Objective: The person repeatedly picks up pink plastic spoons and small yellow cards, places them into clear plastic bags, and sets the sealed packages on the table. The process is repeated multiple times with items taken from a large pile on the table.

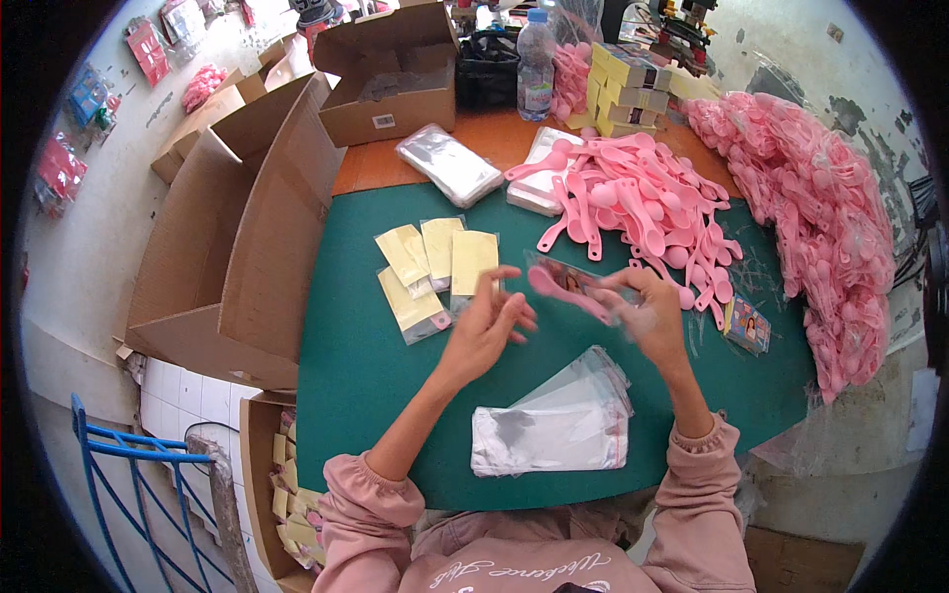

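Spoon (570,296) in right hand (649,308)

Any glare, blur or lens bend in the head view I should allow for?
Head view: whitish glare on the stack of clear bags, hiding the separate edges; head view: the right hand looks slightly motion-smeared near its fingertips; head view: black corners, with the green mat's near edge appearing bowed.
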A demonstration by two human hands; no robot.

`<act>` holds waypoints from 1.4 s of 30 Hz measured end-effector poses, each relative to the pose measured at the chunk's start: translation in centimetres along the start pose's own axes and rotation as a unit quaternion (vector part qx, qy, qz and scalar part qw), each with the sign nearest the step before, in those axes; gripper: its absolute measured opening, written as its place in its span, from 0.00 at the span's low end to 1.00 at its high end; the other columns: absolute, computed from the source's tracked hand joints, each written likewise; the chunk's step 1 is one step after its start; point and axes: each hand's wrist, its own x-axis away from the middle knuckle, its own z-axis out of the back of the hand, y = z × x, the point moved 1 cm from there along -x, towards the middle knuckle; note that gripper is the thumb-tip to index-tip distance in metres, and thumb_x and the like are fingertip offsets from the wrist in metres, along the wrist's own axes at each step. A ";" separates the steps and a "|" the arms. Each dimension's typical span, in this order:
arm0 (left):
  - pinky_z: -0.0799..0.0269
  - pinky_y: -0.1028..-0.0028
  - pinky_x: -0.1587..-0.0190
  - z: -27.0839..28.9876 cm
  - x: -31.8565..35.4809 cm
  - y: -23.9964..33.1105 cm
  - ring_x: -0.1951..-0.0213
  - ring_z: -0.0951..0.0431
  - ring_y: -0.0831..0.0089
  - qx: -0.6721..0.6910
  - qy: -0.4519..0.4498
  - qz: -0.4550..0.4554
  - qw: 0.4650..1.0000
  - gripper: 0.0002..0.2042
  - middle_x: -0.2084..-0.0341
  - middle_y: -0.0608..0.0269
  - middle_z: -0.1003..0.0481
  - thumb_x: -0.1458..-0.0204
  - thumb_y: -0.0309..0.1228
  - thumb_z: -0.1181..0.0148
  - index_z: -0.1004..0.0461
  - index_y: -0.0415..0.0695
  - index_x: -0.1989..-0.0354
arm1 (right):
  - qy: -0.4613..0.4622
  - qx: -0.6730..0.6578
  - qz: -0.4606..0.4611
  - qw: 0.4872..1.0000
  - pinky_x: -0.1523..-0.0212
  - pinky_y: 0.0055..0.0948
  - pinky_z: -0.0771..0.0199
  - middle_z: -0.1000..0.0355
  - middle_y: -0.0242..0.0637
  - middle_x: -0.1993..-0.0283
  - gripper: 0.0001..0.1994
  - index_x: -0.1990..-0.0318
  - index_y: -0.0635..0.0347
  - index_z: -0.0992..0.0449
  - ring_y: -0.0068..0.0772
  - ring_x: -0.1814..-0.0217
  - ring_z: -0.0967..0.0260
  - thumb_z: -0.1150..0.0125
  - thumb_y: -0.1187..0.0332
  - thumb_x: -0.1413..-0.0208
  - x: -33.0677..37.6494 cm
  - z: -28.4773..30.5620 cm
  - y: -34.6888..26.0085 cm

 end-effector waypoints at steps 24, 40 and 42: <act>0.30 0.77 0.58 -0.7 3.4 -0.6 0.62 0.29 0.75 0.244 -0.051 0.210 0.945 0.31 0.62 0.55 0.32 0.45 0.19 0.64 0.68 0.57 0.36 | -0.201 0.133 0.167 0.956 0.77 0.31 0.31 0.39 0.36 0.69 0.10 0.69 0.60 0.33 0.35 0.69 0.34 0.40 0.67 0.57 4.5 -5.6 -4.3; 0.31 0.80 0.61 -1.2 2.7 -1.6 0.64 0.29 0.79 0.194 -0.014 0.159 0.968 0.30 0.68 0.60 0.30 0.45 0.21 0.57 0.60 0.54 0.37 | -0.281 0.028 0.169 0.944 0.75 0.30 0.34 0.38 0.37 0.73 0.05 0.71 0.61 0.32 0.33 0.73 0.36 0.44 0.71 0.55 3.7 -3.3 -3.5; 0.31 0.80 0.61 -0.6 2.7 -1.7 0.64 0.28 0.78 0.153 -0.007 0.148 0.977 0.30 0.66 0.59 0.30 0.46 0.20 0.57 0.59 0.53 0.37 | -0.469 -0.131 0.112 0.866 0.75 0.24 0.40 0.41 0.32 0.74 0.07 0.71 0.60 0.34 0.24 0.75 0.40 0.43 0.69 0.52 2.4 -0.8 -3.4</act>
